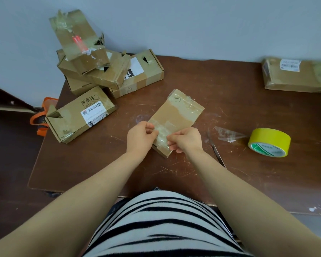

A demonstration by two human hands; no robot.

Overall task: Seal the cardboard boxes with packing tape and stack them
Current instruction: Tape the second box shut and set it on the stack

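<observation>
Plain pale wall [193, 25] behind, dark floor off to the left; the brown worktop [230, 86] is scratched and scuffed w/ old tape marks. Person in a striped top [156, 219] stands at the near edge. Mid-worktop the small box [176, 115] lies flat and angled, near end toward the person, prob. so that end is in easy reach. Both the left hand [140, 135] and right hand [187, 139] are at that end, each grip pinched on a clear tape strip [162, 137] stretched btwn them over the box. I'd guess it's held taut so it won't crease or stick to itself before it's pressed down. Far end of the box already has tape across it. Well to the right sits the yellow tape roll [269, 141], its loose clear end [228, 135] trailing toward the scissors [216, 151], which lie just right of the right forearm, both handy for the next cut. Far left corner has a pile of boxes [104, 71], leaning, untidy. One flat box [80, 114] lies in front of it, and a wrapped box [296, 75] sits far right, apart. Something orange [43, 115] on the floor by the left edge, can't tell what.
</observation>
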